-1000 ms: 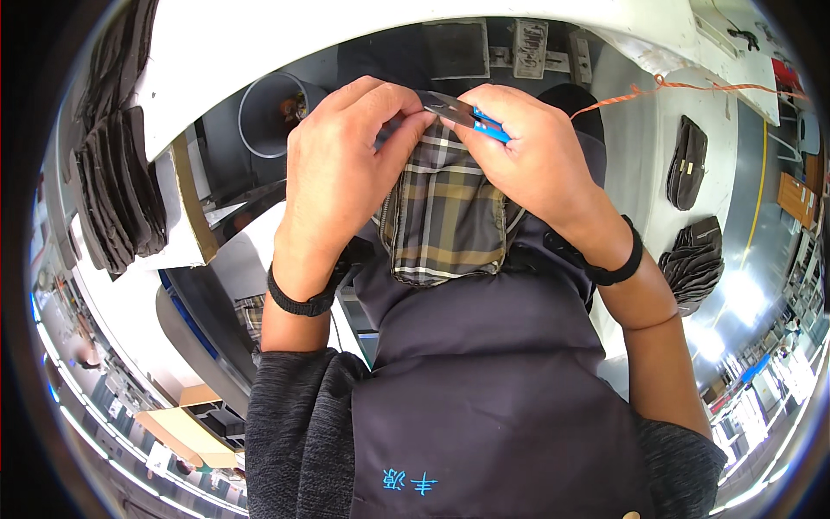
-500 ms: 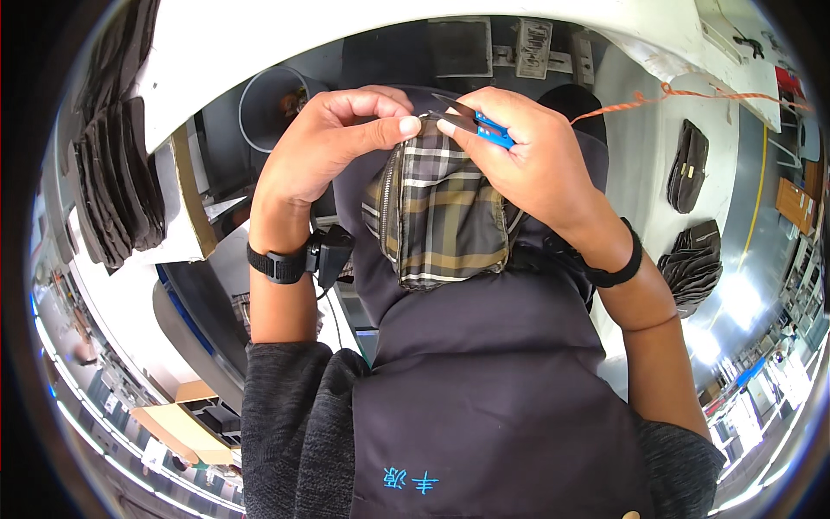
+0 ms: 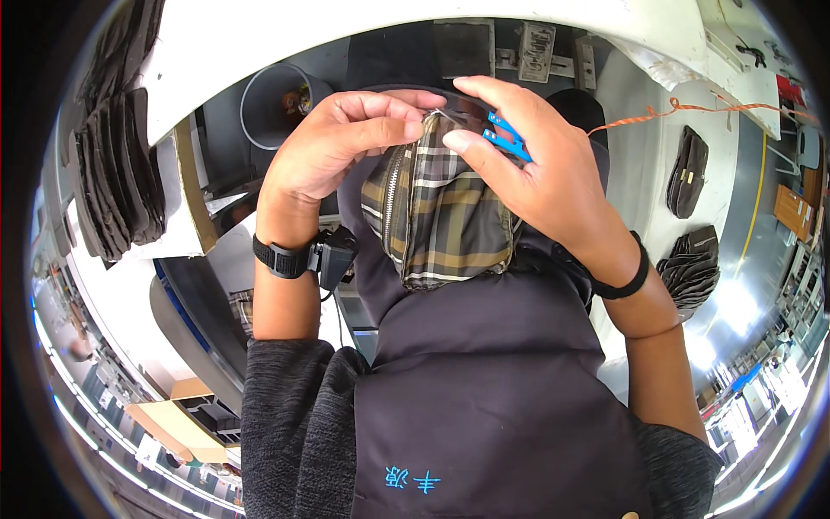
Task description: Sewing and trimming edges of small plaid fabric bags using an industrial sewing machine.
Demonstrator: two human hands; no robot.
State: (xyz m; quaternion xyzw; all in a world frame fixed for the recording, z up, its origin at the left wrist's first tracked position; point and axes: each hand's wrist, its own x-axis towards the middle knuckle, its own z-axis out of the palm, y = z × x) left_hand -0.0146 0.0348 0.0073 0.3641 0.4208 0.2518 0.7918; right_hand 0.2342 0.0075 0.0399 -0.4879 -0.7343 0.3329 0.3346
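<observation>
A plaid fabric piece [image 3: 454,238] in olive, black and white lies on my dark apron [image 3: 484,389], a metal zipper [image 3: 391,203] running down its left side. At its top corner, my left hand [image 3: 341,143] has thumb and fingers closed on the fabric. My right hand [image 3: 540,173] holds small blue-handled snips [image 3: 508,143], index finger raised over them and thumb below. Their blades reach toward the corner beside my left fingertips; the exact tip is hard to make out.
A white table [image 3: 346,30] curves across the top. Stacks of dark fabric pieces [image 3: 121,177] lie left, more [image 3: 687,268] right. A grey bin [image 3: 268,108] stands beneath the table, a cardboard box [image 3: 190,419] sits lower left, and orange cord [image 3: 648,114] hangs at right.
My left wrist has swung left and the hand turned, exposing the zipper. My right hand with the snips has shifted slightly right, its index finger now lifted higher.
</observation>
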